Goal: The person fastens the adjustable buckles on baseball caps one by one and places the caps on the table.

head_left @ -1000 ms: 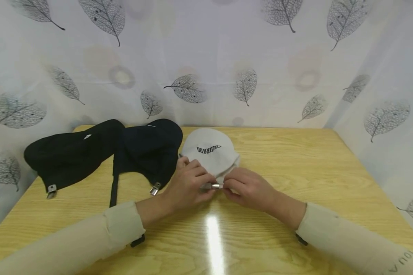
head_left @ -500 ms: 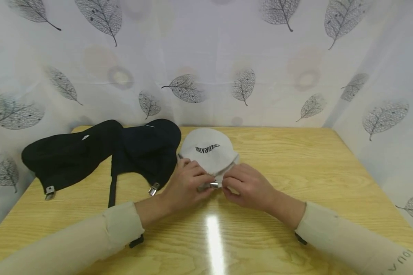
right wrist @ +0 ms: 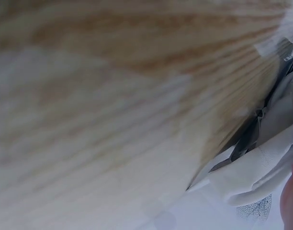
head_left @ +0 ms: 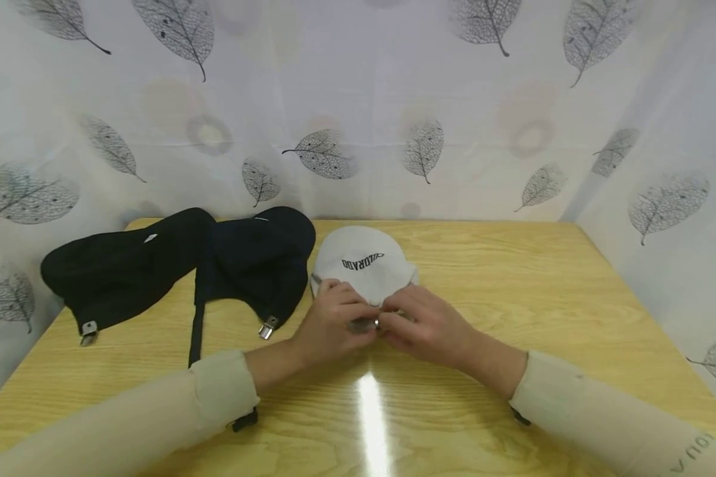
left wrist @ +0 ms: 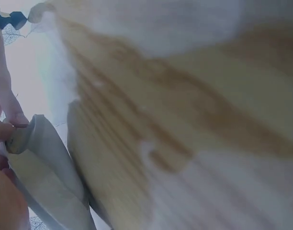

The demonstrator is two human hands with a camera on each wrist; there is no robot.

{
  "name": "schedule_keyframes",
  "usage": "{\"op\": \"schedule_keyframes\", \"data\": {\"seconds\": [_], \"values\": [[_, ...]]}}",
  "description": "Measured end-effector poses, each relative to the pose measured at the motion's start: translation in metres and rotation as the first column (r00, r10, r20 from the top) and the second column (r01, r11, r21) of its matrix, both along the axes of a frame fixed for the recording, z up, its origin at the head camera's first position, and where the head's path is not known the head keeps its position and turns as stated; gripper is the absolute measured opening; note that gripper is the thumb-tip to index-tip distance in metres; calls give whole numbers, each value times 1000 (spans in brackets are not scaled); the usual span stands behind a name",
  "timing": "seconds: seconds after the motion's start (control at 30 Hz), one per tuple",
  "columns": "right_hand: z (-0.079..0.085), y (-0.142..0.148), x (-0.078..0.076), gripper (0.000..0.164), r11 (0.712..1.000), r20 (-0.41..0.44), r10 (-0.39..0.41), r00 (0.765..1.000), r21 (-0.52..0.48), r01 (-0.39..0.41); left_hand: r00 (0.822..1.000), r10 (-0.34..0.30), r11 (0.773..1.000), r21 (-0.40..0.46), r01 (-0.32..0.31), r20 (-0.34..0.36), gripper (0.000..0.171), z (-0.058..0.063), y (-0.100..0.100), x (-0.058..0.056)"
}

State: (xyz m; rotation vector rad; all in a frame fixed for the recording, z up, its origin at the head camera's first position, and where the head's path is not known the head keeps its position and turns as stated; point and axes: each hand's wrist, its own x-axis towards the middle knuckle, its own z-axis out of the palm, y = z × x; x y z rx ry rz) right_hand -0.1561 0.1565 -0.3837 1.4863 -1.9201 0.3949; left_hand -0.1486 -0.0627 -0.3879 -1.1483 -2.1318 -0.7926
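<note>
A white baseball cap [head_left: 364, 242] with dark COLORADO lettering lies at the middle of the table. At its near side, my left hand [head_left: 337, 321] holds the pale strap with thumb and fingers. My right hand [head_left: 423, 324] pinches at the same spot, its fingertips against a small metal buckle [head_left: 376, 323] that is mostly covered. Both hands nearly meet there. In the left wrist view, fingers hold the end of the folded white strap [left wrist: 50, 167]. The right wrist view shows white cap fabric [right wrist: 261, 165] beside a part of the hand [right wrist: 291, 199].
A black cap [head_left: 125, 271] lies flattened at the left, its metal buckle [head_left: 88, 332] hanging near the table edge. Next to it lies a navy cap [head_left: 253, 255] with a loose strap [head_left: 196, 331] and a buckle [head_left: 267, 327]. A leaf-print curtain [head_left: 358, 99] surrounds the wooden table [head_left: 501, 278].
My right hand has moved slightly left, closer to the left hand, and its fingers now cover most of the buckle. The white cap has shifted a little toward me.
</note>
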Motion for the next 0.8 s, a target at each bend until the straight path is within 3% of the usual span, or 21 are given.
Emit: {"op": "schedule_keyframes", "data": {"seconds": [0.47, 0.8], "values": [[0, 3, 2, 22, 998, -15, -35, 999, 50, 36, 998, 36, 999, 26, -37, 43, 17, 0, 4, 0], [0, 1, 1, 19, 1000, -178, -10, 984, 3, 10, 993, 37, 998, 50, -42, 109, 15, 4, 5, 4]]}}
